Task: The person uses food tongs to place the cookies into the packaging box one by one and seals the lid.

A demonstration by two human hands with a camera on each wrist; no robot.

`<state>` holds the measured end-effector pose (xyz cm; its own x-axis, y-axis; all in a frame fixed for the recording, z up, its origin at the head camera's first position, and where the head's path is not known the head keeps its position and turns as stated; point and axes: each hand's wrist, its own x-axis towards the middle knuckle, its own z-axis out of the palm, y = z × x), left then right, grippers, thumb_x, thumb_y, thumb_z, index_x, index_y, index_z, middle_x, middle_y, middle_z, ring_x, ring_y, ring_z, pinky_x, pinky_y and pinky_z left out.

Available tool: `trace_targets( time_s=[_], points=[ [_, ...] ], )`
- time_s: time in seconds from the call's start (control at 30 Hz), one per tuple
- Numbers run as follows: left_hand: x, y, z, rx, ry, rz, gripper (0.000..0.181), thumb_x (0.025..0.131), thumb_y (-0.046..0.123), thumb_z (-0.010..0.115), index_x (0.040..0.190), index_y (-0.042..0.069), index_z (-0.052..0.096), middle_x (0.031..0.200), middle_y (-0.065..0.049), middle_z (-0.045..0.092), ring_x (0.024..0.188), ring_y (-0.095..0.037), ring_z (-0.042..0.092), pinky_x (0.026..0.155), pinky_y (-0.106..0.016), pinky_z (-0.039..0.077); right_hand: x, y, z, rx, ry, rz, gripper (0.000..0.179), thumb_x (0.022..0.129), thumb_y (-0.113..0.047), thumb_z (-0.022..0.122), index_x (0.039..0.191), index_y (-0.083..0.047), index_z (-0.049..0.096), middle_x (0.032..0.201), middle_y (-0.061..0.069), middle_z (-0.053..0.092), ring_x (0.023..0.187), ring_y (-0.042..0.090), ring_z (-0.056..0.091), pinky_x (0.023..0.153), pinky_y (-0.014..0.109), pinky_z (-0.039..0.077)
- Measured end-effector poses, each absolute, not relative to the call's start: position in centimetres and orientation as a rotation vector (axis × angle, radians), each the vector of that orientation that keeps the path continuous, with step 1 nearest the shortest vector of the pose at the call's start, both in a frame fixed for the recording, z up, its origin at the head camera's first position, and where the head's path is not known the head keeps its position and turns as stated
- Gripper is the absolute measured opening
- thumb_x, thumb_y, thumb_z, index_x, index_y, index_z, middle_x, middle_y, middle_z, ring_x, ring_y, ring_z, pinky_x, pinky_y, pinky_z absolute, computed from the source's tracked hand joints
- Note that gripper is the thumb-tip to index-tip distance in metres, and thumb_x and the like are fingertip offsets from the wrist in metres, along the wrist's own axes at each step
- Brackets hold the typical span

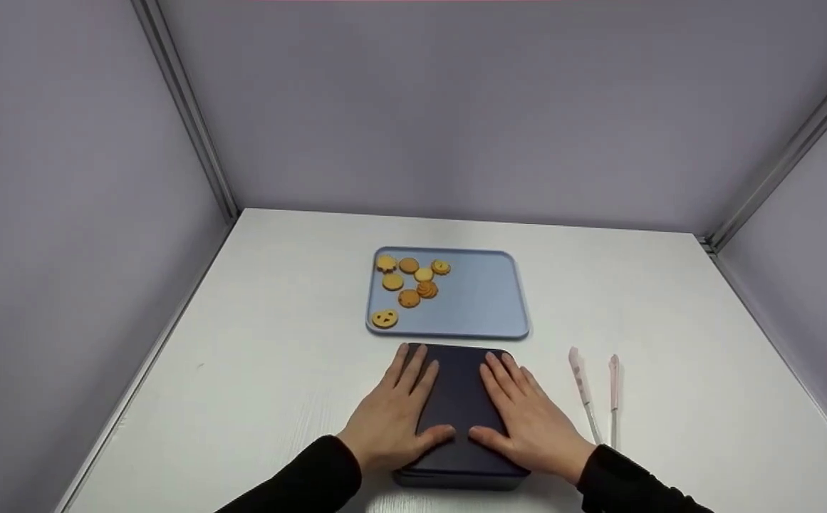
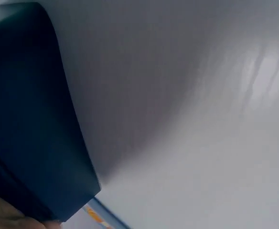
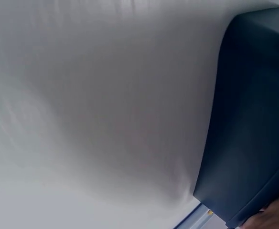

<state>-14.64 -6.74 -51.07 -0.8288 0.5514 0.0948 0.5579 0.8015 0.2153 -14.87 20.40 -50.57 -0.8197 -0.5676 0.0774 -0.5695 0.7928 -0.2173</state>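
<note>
A dark navy rectangular box (image 1: 461, 399) with a lid on top lies at the table's near side. My left hand (image 1: 395, 417) rests on the lid's left part, its fingers straight and pointing away from me. On the right part lies my right hand (image 1: 527, 420), flat, with its thumb pointing in toward the left thumb. In the left wrist view the box's side wall (image 2: 39, 109) fills the left, with some fingers at the bottom corner. The right wrist view has the opposite side wall (image 3: 249, 119) at its right edge. What is inside the box is hidden.
Beyond the box lies a light blue tray (image 1: 484, 292), with several cookies (image 1: 409, 298) of different shapes on its left half. Two slim utensils with pale pink handles (image 1: 580, 374) lie on the white table (image 1: 256, 342) at the right. Grey panels (image 1: 456, 107) enclose the table.
</note>
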Motion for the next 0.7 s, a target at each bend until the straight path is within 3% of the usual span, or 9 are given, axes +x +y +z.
trace_targets(
  time_s=[0.3, 0.43, 0.5, 0.6, 0.7],
  points=[
    [-14.9, -6.9, -51.2, -0.862, -2.966, -1.003, 0.083, 0.103, 0.058, 0.049, 0.162, 0.006, 0.025, 0.172, -0.010, 0.001, 0.157, -0.035, -0.009, 0.123, -0.055, 0.024, -14.7, 19.6, -51.4, 0.882, -2.872, 0.753, 0.080, 0.102, -0.048, 0.058, 0.158, 0.002, 0.031, 0.168, 0.017, 0.021, 0.156, 0.036, 0.012, 0.123, 0.059, 0.013],
    [-14.8, -6.8, -51.0, -0.732, -2.887, -1.266, 0.079, 0.104, 0.042, 0.057, 0.161, -0.001, 0.023, 0.171, -0.016, -0.004, 0.157, -0.036, 0.001, 0.122, -0.055, 0.026, -14.7, 19.4, -51.6, 0.798, -2.761, 0.920, 0.073, 0.102, -0.033, 0.064, 0.156, 0.006, 0.034, 0.166, 0.021, 0.024, 0.153, 0.040, 0.019, 0.127, 0.034, 0.009],
    [-14.7, -6.6, -50.9, -0.615, -2.849, -1.388, 0.081, 0.105, 0.036, 0.059, 0.161, -0.005, 0.016, 0.170, -0.021, -0.008, 0.156, -0.038, 0.003, 0.122, -0.055, 0.025, -14.7, 19.6, -51.5, 0.708, -2.756, 0.970, 0.074, 0.101, -0.030, 0.065, 0.156, 0.008, 0.031, 0.166, 0.024, 0.022, 0.152, 0.041, 0.021, 0.124, 0.027, 0.011],
    [-14.6, -6.3, -50.4, -0.407, -2.822, -1.554, 0.087, 0.105, 0.034, 0.058, 0.160, -0.009, 0.006, 0.167, -0.028, -0.009, 0.154, -0.044, 0.007, 0.122, -0.057, 0.022, -15.1, 19.8, -51.2, 0.544, -2.818, 1.041, 0.080, 0.102, -0.034, 0.064, 0.158, 0.009, 0.024, 0.166, 0.026, 0.017, 0.153, 0.040, 0.020, 0.125, 0.039, 0.021],
    [-14.7, -6.2, -50.1, -0.221, -2.801, -1.678, 0.089, 0.104, 0.035, 0.059, 0.158, -0.014, 0.007, 0.164, -0.036, 0.011, 0.150, -0.048, 0.022, 0.120, -0.059, 0.026, -15.3, 20.0, -51.0, 0.414, -2.908, 1.103, 0.085, 0.103, -0.041, 0.060, 0.159, 0.009, 0.018, 0.167, 0.027, 0.013, 0.154, 0.039, 0.017, 0.122, 0.055, 0.022]
  ],
)
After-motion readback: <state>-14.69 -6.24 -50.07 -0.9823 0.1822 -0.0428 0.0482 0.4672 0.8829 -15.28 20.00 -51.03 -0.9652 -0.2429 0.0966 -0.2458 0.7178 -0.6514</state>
